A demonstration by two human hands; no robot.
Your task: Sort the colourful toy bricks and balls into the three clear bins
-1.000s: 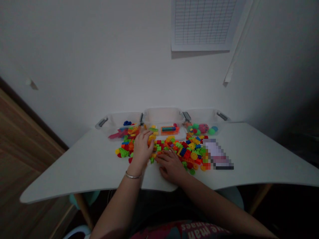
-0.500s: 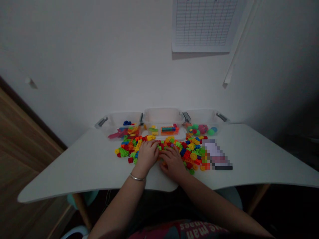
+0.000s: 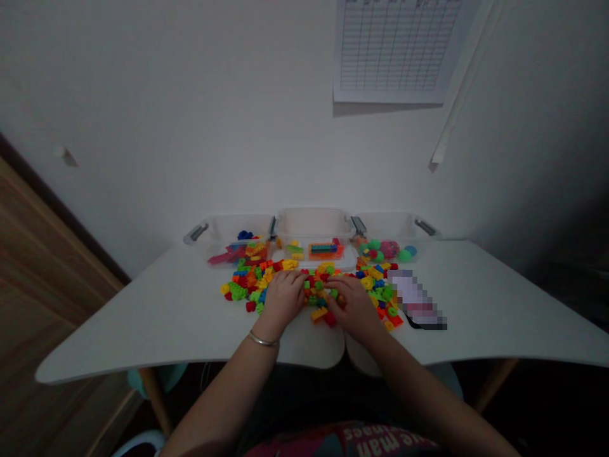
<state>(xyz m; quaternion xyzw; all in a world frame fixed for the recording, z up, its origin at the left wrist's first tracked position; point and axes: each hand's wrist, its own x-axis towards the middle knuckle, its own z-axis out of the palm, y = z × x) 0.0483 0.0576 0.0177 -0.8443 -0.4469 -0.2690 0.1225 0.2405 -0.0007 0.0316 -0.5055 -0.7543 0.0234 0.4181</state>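
Left hand (image 3: 284, 297) and right hand (image 3: 352, 305) palm-down on toy bricks (image 3: 318, 285) — grip unclear, grid chart (image 3: 396, 47) illegible

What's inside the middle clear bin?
The middle clear bin holds an orange plate topped by a blue-green strip and a few yellow and green bricks. Its near floor is hidden behind the brick pile.

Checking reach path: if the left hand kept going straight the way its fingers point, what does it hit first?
The left hand points away from the person, over the brick pile. It would likely meet those loose bricks first, then the middle clear bin; depth is unclear.
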